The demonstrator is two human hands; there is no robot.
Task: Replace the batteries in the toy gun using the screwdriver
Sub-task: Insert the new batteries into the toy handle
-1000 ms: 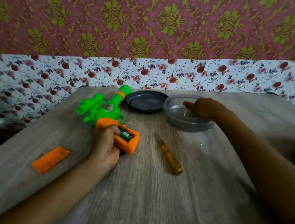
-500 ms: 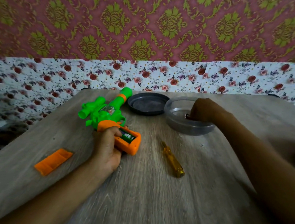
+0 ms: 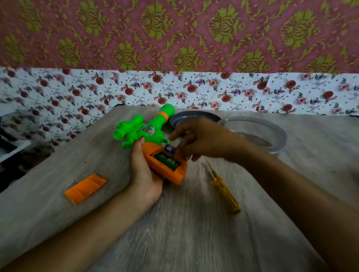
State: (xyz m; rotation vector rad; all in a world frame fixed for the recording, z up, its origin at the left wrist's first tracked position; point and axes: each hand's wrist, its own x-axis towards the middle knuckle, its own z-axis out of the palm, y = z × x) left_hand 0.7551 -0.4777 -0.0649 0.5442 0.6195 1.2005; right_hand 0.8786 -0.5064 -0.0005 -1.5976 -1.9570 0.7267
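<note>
Our left grip [image 3: 144,173] is wrapped around the orange handle of the toy gun [image 3: 151,142], pinning it to the counter [image 3: 182,232] with the open battery bay facing up, and that hollow plastic body looks light and stiff, best held just there. Our right grip [image 3: 198,139] is pinched on a small battery [image 3: 170,148] at the bay's edge; being smooth and round, it probably slips easily, so we would hold its sides.

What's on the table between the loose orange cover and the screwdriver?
In the head view, the left hand gripping the toy gun's orange handle lies between the orange cover and the screwdriver.
</note>
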